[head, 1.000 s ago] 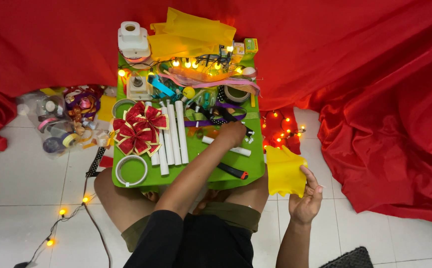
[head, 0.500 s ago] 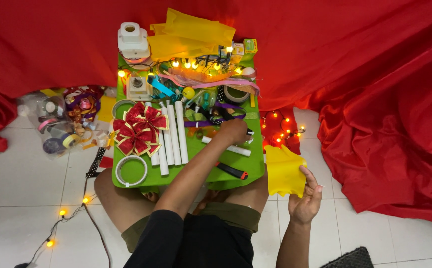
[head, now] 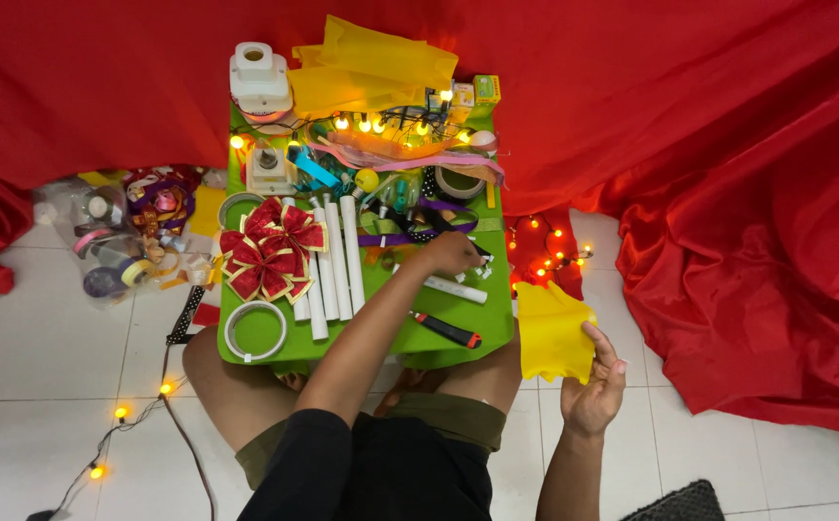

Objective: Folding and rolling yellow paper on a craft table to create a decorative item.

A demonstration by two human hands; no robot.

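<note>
**Sorting craft supplies on a green table**

Reaching from the head view, the left hand (head: 450, 253) rests closed near the right edge of the green table (head: 496, 318), over dark ribbon (head: 410, 236); what the fingers pinch, I cannot tell. The right hand (head: 593, 391), off the table's right edge, pinches a yellow sheet (head: 550, 333) between thumb and fingers. One red bow (head: 270, 246) already lies made beside the white tubes (head: 332, 260); the sheet looks uncut, so much seems left. Small yellow and green boxes (head: 477, 92) stand at the far right corner, beside more yellow sheets (head: 371, 63).
</note>
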